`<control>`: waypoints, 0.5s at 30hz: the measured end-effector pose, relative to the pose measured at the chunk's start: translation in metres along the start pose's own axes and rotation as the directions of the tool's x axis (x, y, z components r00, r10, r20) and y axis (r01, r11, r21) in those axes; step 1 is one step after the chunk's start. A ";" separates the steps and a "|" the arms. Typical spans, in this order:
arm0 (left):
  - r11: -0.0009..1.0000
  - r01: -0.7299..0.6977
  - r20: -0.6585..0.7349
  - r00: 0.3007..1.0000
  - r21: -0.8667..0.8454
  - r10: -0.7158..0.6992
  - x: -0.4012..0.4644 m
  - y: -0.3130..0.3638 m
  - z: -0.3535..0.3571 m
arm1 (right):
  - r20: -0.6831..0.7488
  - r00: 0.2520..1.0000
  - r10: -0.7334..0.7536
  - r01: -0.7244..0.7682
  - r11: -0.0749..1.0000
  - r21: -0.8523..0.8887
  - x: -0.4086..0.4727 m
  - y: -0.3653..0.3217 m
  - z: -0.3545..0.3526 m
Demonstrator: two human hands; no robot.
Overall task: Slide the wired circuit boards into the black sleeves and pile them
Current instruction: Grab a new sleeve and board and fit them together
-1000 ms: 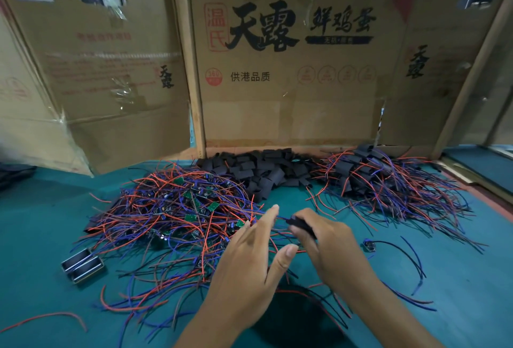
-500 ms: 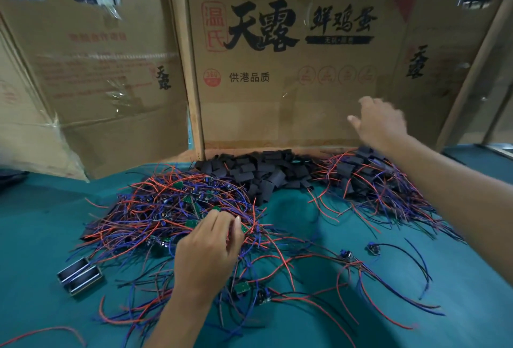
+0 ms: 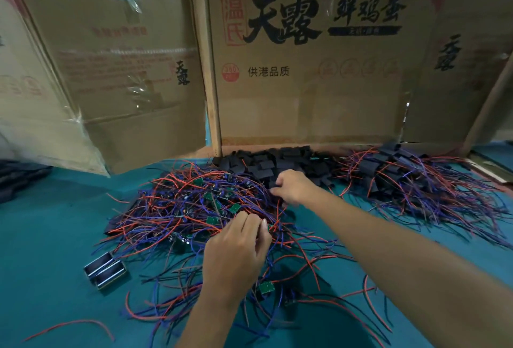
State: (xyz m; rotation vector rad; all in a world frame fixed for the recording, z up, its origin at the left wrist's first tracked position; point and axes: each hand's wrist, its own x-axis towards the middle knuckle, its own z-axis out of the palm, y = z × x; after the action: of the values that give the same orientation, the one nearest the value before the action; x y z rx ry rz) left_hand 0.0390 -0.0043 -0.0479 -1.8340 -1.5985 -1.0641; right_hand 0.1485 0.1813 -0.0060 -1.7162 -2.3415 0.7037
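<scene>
At frame centre, the right hand (image 3: 291, 185) had swung back from the finished pile (image 3: 410, 178) and pinched a sleeve (image 3: 273, 189); the left hand's (image 3: 238, 247) fingers curled into the boards (image 3: 200, 206), their catch unclear.

1. The right hand (image 3: 291, 186), raised above the sleeved pile near the bench's far right half a second ago, has come down onto the near edge of the loose black sleeves (image 3: 277, 161).
2. The left hand (image 3: 236, 253) has shifted slightly right on the wired circuit boards (image 3: 194, 206), fingers curled among wires.
</scene>
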 end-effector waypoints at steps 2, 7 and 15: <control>1.000 0.027 0.004 1.000 -0.005 -0.027 0.000 -0.001 -0.001 | -0.050 0.999 0.018 -0.014 0.997 0.074 -0.012 0.008 -0.005; 0.995 0.099 0.104 0.990 -0.006 -0.098 0.003 0.005 -0.009 | -0.355 0.935 0.001 0.104 0.956 0.276 -0.064 0.030 -0.015; 0.997 0.005 0.332 0.943 -0.075 0.020 -0.003 0.043 -0.008 | -0.351 0.919 -0.181 0.352 0.777 0.522 -0.157 0.046 0.029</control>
State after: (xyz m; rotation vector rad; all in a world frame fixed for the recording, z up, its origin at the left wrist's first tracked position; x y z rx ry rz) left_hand 0.0787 -0.0212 -0.0399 -2.1609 -1.7552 -0.8524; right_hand 0.2290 0.0374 -0.0295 -1.0985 -1.8518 0.9210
